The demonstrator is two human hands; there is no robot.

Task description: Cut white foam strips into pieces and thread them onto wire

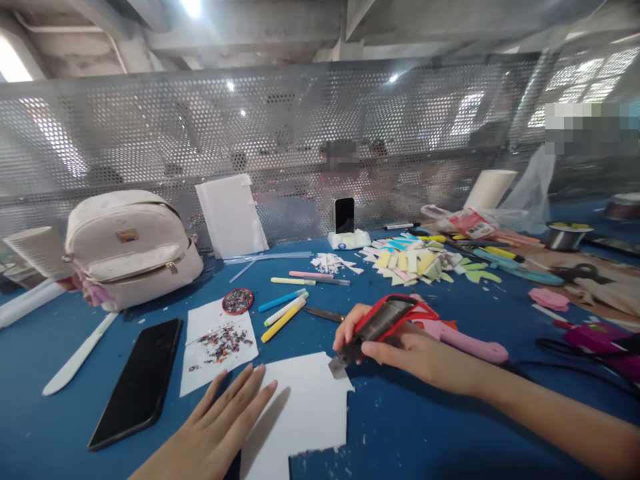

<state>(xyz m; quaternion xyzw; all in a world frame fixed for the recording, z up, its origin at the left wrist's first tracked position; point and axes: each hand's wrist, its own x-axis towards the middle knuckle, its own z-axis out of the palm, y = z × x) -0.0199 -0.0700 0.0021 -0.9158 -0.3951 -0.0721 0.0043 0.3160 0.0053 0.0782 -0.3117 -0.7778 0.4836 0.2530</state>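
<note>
My right hand (400, 350) grips a red and black utility knife (383, 323). Its blade points down at the upper right corner of a white sheet (310, 407); whether the tip touches the sheet I cannot tell. The sheet's right edge is cut in steps. Flat over the sheet's left edge lies my left hand (220, 413), fingers stretched out and holding nothing. Just beyond it a smaller white paper (200, 333) carries scattered dark and red bits and a round red-rimmed dish (238, 301) of similar bits.
Left are a black phone (137, 383), a white plastic knife (80, 353) and a backpack (133, 250). Several markers (283, 320), scissors with pink handles (465, 339) and a heap of paper strips (415, 260) lie beyond my hands. A perforated metal screen (290, 120) stands behind.
</note>
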